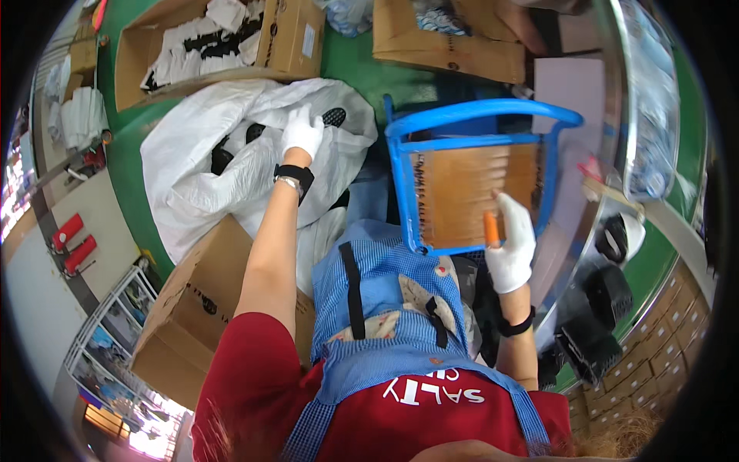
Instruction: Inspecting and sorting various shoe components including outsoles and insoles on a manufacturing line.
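My left hand [303, 135], in a white glove, reaches over a large white sack [192, 138]. Its fingers are apart and rest at the sack's folds, beside a black piece with a dotted surface [334, 117]. More black pieces [222, 158] show in the sack's opening. In my right hand [512, 250], also gloved in white, is an orange-handled tool [491, 229]; its working end cannot be made out. That hand is over the near right part of a blue metal-framed chair [485, 115] with a cardboard sheet [462, 189] on its seat.
Beyond the sack stands a cardboard box [289, 38] of white and black pieces. Another open box [446, 50] is at the far middle. A brown carton [192, 308] leans near my left arm. Black parts [593, 331] lie at the right, by a bench with bagged items [650, 115].
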Demonstrator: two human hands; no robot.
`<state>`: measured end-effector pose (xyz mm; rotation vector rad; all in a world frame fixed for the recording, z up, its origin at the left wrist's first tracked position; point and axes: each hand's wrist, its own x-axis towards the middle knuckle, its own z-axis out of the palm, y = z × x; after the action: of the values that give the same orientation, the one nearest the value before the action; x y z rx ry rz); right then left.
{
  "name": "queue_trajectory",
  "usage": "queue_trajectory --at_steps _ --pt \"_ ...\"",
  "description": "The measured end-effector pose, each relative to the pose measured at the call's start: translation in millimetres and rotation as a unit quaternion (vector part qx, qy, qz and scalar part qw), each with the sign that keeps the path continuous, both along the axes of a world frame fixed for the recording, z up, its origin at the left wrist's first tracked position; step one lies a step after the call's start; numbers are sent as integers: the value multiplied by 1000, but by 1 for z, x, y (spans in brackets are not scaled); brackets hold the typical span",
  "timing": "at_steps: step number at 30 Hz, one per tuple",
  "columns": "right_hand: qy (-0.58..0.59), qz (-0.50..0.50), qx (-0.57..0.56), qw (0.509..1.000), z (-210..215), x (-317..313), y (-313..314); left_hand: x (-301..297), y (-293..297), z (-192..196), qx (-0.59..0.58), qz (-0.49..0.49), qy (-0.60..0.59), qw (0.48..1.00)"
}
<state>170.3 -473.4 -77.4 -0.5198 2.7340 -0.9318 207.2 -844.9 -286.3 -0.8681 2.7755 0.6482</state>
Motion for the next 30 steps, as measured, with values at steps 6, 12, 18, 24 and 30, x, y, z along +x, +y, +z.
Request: queue_trajectory --at_steps 6,12,18,24,30 --pt "-164 -48 -165 971 -30 -70 -27 35 -23 -90 86 -47 -168 981" --pt "106 17 -9 994 -86 -75 -30 34 -26 -170 18 -82 -220 972" --pt "37 -39 -35 998 -152 -58 -29 68 -19 -262 36 -213 -335 917" --pt "58 57 120 989 -152 -54 -37 211 11 -286 125 -55 -375 917" --pt "27 100 126 987 -150 -56 -33 270 35 -269 209 -94 -514 826"
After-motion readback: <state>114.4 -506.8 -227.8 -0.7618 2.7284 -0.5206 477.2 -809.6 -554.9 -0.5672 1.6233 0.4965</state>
